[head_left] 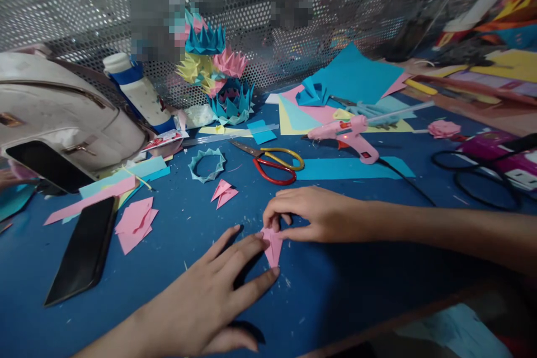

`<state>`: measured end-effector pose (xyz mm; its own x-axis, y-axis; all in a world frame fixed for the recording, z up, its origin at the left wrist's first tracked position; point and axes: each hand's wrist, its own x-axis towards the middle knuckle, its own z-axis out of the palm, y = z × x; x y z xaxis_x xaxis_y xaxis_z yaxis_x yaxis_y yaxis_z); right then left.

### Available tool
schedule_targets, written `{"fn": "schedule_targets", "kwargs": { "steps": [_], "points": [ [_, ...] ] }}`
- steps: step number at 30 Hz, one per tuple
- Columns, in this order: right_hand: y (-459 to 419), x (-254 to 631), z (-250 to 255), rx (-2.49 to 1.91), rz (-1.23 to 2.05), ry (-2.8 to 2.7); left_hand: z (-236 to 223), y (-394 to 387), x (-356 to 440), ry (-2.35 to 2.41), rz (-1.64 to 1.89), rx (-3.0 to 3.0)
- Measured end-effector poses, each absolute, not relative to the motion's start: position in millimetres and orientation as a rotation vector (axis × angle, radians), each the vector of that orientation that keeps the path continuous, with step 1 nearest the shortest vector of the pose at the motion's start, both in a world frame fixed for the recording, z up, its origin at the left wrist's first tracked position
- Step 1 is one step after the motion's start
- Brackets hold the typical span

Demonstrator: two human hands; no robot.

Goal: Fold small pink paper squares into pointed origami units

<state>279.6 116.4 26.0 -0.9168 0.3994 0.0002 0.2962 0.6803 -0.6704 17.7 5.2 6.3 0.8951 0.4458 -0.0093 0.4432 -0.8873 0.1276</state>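
A small folded pink paper piece lies on the blue tabletop. My left hand lies flat with its fingers stretched out, the fingertips pressing the paper's left edge and lower tip. My right hand comes in from the right with its fingers curled, pinching the paper's top edge against the table.
Red and yellow scissors, a pink glue gun, a teal paper ring, pink folded pieces, a black phone, a white bag, a glue bottle and stacked paper flowers lie beyond. Coloured sheets sit at back right.
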Motion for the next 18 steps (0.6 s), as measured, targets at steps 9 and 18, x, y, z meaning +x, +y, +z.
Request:
{"fn": "schedule_targets", "kwargs": {
  "steps": [9,18],
  "points": [
    [118,280,19,-0.329,1.084,-2.713,7,5,18,0.726,0.107,2.875],
    [142,283,19,0.019,0.832,-2.805,8,5,18,0.733,0.084,2.92]
  ]
}}
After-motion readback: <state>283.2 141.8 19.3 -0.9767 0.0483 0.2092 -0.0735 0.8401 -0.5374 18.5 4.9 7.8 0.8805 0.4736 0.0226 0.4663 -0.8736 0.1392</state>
